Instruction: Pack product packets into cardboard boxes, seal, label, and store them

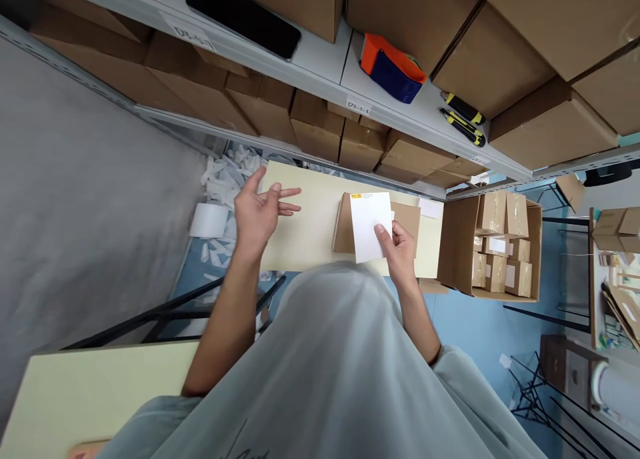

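My right hand (400, 249) pinches a white label sheet (371, 225) by its lower right corner, holding it over a small flat cardboard box (405, 219) that lies on a pale yellow table (310, 225). My left hand (260, 212) hovers over the table's left end with its fingers spread, holding nothing. A grey-green shirt fills the lower middle of the view.
Metal shelves at the back hold brown cartons, a black phone (243, 15), an orange and blue tape dispenser (393, 67) and two yellow-black cutters (463, 117). An open carton (457, 245) of small labelled boxes stands at the right. White backing strips and a roll (209, 220) litter the floor at the left.
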`<state>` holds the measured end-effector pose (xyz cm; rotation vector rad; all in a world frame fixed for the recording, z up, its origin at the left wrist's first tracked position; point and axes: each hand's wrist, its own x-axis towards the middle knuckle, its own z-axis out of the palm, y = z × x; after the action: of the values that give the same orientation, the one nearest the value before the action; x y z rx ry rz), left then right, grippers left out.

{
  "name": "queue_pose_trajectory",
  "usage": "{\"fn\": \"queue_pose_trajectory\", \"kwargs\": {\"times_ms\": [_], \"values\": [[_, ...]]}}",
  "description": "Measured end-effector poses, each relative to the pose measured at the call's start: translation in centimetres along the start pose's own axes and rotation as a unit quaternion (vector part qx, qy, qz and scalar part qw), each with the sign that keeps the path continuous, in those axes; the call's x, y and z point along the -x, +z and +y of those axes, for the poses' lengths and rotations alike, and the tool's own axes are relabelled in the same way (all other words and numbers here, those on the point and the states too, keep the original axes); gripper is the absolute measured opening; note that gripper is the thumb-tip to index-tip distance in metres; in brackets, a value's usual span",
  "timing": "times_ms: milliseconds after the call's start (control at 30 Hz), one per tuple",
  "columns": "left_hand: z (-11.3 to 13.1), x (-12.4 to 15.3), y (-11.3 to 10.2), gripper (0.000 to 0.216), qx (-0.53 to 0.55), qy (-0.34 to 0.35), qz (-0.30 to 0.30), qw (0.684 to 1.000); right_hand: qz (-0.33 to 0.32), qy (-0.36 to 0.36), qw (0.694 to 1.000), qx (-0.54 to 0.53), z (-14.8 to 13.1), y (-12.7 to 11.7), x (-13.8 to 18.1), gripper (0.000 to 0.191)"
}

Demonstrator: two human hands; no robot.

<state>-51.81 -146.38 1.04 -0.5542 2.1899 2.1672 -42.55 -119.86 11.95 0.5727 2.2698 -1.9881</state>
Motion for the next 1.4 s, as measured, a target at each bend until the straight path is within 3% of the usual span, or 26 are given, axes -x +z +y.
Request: {"fn": "queue_pose_trajectory", "kwargs": {"times_ms": [100,167,233,300,433,500,633,900,1233,1400], "values": [[-0.3,0.4,0.0,0.090,-0.045,0.062,0.050,0.996,-0.002,-0.001,1.000,-0.020,-0.1,-1.0,-0.3,0.049],[0.1,1.7,1.1,0.074,-0.058,0.078,0.070,0.993,0.001,0.000,0.999,-0.036,0.0,-1.7,-0.5,0.048],[0.9,3.7,2.9,0.064,-0.052,0.064,0.052,0.995,0.010,0.001,0.999,-0.052,0.3,-2.3,-0.7,0.048],[2.1,6.3,5.1,0.065,-0.048,0.056,-0.022,0.997,0.026,0.000,0.997,-0.069,0.6,-3.0,-0.9,0.049],[4.5,11.2,9.0,0.046,-0.058,0.077,-0.277,0.956,0.066,-0.002,0.994,-0.084,1.2,-4.2,-1.3,0.052],[5.2,12.7,10.5,0.031,-0.052,0.080,-0.324,0.941,0.078,-0.001,0.993,-0.085,1.3,-4.9,-1.4,0.052],[5.7,13.8,12.3,0.019,-0.038,0.097,-0.301,0.948,0.089,-0.001,0.993,-0.083,1.5,-6.3,-1.5,0.053],[6.6,14.1,13.5,0.021,-0.041,0.085,-0.305,0.948,0.096,0.000,0.992,-0.076,2.0,-7.5,-1.6,0.052],[6.5,14.4,13.6,0.021,-0.041,0.095,-0.300,0.948,0.074,-0.007,0.997,-0.028,3.3,-7.2,-2.1,0.055],[6.1,14.0,13.1,0.016,-0.073,0.129,-0.274,0.950,0.061,-0.045,0.995,0.068,4.6,-6.5,-2.3,0.049]]}}
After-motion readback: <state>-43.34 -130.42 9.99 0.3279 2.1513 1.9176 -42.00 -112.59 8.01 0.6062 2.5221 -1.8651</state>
